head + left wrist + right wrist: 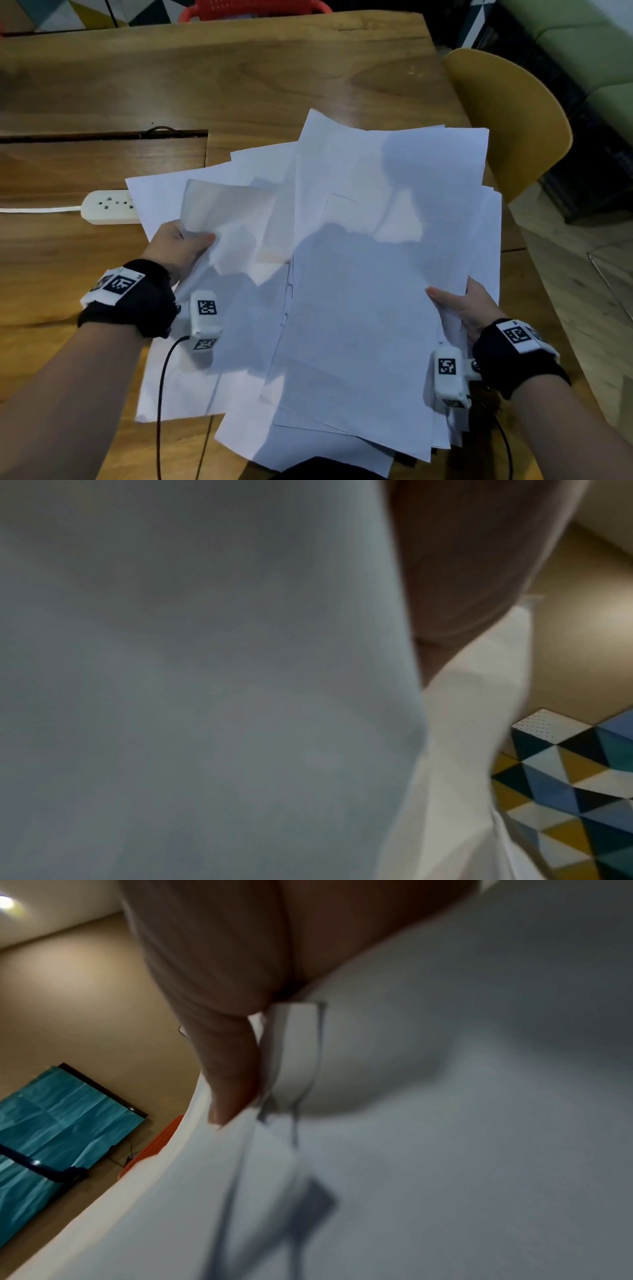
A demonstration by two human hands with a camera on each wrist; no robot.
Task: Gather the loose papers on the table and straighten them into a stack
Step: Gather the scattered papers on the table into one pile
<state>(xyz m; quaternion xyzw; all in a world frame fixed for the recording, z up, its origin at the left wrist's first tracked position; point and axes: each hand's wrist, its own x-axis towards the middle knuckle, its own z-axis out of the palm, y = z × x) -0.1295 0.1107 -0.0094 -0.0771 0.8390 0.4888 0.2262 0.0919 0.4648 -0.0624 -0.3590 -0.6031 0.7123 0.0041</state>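
The left hand (178, 246) pinches the left edge of the papers (359, 274) with its thumb on top, and the right hand (469, 308) holds the right edge the same way, so both hands are closed on the messy white pile, which looks lifted a little over the wooden table (205, 85) near a white power strip (109, 207) and a yellow chair (507, 120). To do this well, I think the hands should push the sides in together, then tap the bottom edge on the table until the sheets line up. No words can be read on the sheets; only black-and-white square codes show on the wrist bands.
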